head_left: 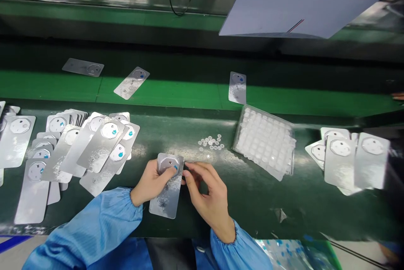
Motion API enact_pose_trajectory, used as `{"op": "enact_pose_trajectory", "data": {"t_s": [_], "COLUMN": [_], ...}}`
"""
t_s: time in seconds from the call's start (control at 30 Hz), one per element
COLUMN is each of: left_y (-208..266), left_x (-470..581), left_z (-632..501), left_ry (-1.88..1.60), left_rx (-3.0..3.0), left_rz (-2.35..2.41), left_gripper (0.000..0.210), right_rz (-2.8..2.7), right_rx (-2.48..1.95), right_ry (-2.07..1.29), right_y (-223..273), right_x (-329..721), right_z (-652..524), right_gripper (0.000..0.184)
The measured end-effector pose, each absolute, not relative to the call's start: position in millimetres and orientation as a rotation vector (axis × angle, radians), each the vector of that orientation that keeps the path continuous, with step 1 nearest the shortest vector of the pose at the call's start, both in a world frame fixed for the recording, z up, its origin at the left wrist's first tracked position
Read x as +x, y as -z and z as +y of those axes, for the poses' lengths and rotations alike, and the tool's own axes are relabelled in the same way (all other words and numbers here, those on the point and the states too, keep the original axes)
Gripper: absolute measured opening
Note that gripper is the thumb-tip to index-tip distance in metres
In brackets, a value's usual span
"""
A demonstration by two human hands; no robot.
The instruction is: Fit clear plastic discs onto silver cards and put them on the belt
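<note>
My left hand grips a silver phone back panel with a ring-shaped camera area at its top. The left thumb presses beside that ring, near a small blue spot. Close against the panel's upper right edge is my right hand, its fingers curled and thumb and forefinger nearly together. Whatever lies between those fingertips is hidden or too small to name. Just beyond the hands, small clear round pieces lie scattered on the dark green bench.
Overlapping back panels are piled on the left, and a smaller pile lies on the right. A clear tray of whitish pieces sits right of centre. Single panels rest on the green strip behind. A pale board overhangs the upper right.
</note>
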State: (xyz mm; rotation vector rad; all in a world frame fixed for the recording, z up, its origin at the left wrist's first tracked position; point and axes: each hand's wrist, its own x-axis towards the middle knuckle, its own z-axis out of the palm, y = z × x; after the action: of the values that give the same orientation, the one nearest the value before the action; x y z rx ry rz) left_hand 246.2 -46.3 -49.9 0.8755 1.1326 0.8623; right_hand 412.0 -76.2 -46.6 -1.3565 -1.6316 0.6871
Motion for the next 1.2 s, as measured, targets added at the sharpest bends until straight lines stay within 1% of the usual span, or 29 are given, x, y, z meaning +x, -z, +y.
{"op": "enact_pose_trajectory", "data": {"t_s": [0.2, 0.33, 0.4, 0.5, 0.67, 0.87, 0.97, 1.07, 1.2], "left_y": [55, 52, 51, 52, 52, 55, 59, 59, 53], "left_x": [246, 245, 244, 241, 239, 240, 239, 238, 241], "left_z": [-49, -48, -49, -51, -54, -55, -55, -55, -51], "left_ry": [-0.889, -0.862, -0.851, -0.847, -0.893, -0.927, -0.896, -0.875, -0.850], "left_rx": [1.076, 1.098, 1.075, 1.019, 0.953, 0.878, 0.777, 0.727, 0.872], "left_rz": [1.137, 1.116, 1.107, 1.105, 1.135, 1.148, 1.209, 1.273, 1.132], "left_gripper": [0.023, 0.025, 0.022, 0.019, 0.022, 0.022, 0.019, 0.018, 0.014], "right_rz": [-1.892, -2.006, -2.015, -1.985, -1.918, -2.014, -2.086, -2.044, -1.917], "right_rx": [-1.322, -1.338, -1.334, -1.328, -1.320, -1.335, -1.335, -1.313, -1.316], "right_ry": [-0.452, -0.348, -0.364, -0.449, -0.503, -0.407, -0.363, -0.467, -0.585], "right_y": [52, 57, 57, 54, 49, 47, 46, 47, 51], "right_x": [408, 409, 410, 409, 407, 404, 405, 407, 413], "right_z": [-80, -81, -82, -80, -75, -72, -69, -67, -70], "right_gripper": [0.034, 0.037, 0.036, 0.029, 0.019, 0.018, 0.017, 0.016, 0.022]}}
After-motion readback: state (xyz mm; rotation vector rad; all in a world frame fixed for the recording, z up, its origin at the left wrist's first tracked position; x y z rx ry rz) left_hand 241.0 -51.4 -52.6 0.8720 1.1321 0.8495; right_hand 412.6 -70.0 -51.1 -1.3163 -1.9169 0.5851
